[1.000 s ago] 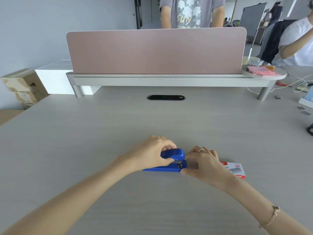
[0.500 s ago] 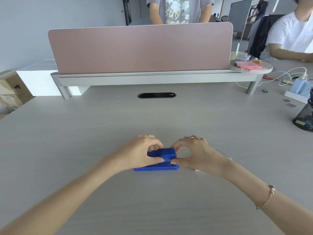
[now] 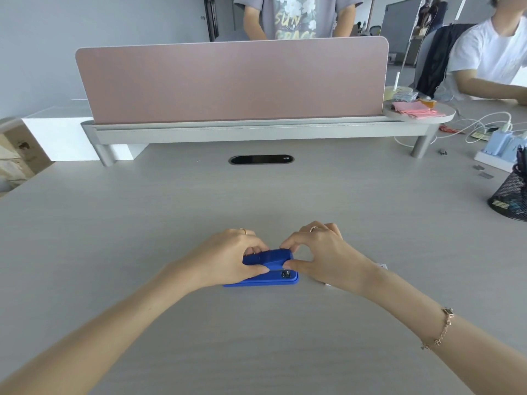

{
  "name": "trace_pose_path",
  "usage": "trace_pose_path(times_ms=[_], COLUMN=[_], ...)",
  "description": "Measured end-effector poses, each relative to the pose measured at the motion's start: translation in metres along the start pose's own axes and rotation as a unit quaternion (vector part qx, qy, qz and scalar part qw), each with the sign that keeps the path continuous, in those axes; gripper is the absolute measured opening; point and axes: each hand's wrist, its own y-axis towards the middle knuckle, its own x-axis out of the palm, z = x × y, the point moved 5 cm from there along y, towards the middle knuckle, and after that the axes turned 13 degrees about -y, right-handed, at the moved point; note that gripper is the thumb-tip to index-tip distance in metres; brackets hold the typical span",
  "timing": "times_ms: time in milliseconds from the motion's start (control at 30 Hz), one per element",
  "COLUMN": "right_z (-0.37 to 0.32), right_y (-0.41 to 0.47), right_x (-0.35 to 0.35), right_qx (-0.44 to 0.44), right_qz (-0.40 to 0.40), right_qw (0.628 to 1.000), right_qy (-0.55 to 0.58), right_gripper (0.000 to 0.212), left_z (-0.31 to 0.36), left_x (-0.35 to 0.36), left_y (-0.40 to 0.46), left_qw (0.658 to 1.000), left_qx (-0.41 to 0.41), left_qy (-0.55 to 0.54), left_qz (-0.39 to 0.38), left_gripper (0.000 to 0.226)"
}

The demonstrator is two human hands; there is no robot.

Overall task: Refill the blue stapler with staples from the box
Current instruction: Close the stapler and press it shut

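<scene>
The blue stapler [image 3: 269, 266] lies flat on the grey desk in front of me, its nose pointing right. My left hand [image 3: 228, 256] wraps around its rear half, thumb on the near side. My right hand [image 3: 322, 253] pinches the front tip of the stapler's top arm between thumb and forefinger. The staple box [image 3: 381, 265] is almost wholly hidden behind my right wrist; only a white corner shows.
A pink divider screen [image 3: 232, 81] on a grey shelf crosses the back of the desk. A black mesh pen cup [image 3: 510, 199] and a blue charger block [image 3: 502, 145] with white cables stand at the right. Loose staple strips [image 3: 482, 171] lie nearby. Two people are beyond the desk.
My right hand left the stapler's front base and now pinches the top arm's tip. It now covers the staple box that showed a second ago. The view shifted slightly.
</scene>
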Motion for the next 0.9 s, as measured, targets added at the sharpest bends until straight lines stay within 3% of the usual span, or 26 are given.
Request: trace_pose_path(times_ms=[500,900], right_z=[-0.004,-0.002], right_y=[0.001,0.003], right_x=[0.011,0.005], right_qx=[-0.025,-0.025], right_qz=[0.023,0.021], right_qw=[0.996,0.997], right_qy=[-0.086,-0.067], right_gripper=[0.027,0.022], left_z=[-0.001,-0.006], left_x=[0.008,0.005], left_y=[0.004,0.001], left_qw=[0.999,1.0], left_qx=[0.013,0.01], left_qy=[0.041,-0.006], left_qz=[-0.007,-0.02], left_gripper=[0.021,0.019])
